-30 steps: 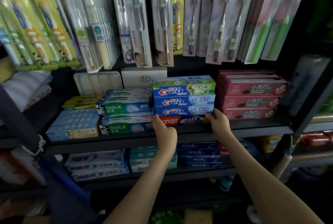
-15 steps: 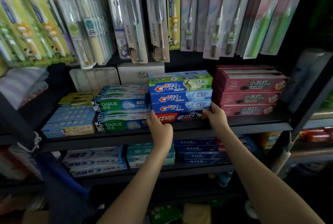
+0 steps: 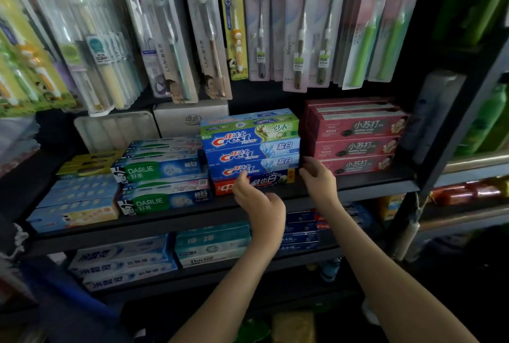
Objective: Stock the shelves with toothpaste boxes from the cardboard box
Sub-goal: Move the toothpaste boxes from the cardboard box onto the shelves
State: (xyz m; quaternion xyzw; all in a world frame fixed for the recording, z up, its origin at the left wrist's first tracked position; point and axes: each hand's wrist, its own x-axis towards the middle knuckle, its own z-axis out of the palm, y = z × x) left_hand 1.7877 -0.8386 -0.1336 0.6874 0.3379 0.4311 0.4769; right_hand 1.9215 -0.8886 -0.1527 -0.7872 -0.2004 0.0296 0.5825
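Two bare hands reach to a black metal shelf (image 3: 154,222) stocked with long rectangular cardboard toothpaste boxes. At the middle of its front edge stands one stack: three glossy blue Crest boxes (image 3: 248,154), the topmost partly green, on one red-and-blue box (image 3: 271,180). Each lies flat, long axis parallel to the shelf's front edge, printed long face outward.

Left hand (image 3: 259,200): grip narrow and holding nothing, fingers loosely bent, fingertips touching the stack's front face at its lowest boxes, left of the middle.

Right hand (image 3: 316,178): fingers bent against the stack's right end, in the gap beside the dark red baking-soda boxes (image 3: 355,147). Whether this grip pinches a box or merely touches it cannot be told.

Green-and-blue Darlie boxes (image 3: 159,185) lie stacked just left of the Crest stack, in the same orientation. Toothbrushes in clear plastic blister packs (image 3: 259,25) hang in a row above. Pale blue and white boxes (image 3: 121,262) lie on the lower shelf (image 3: 220,273).
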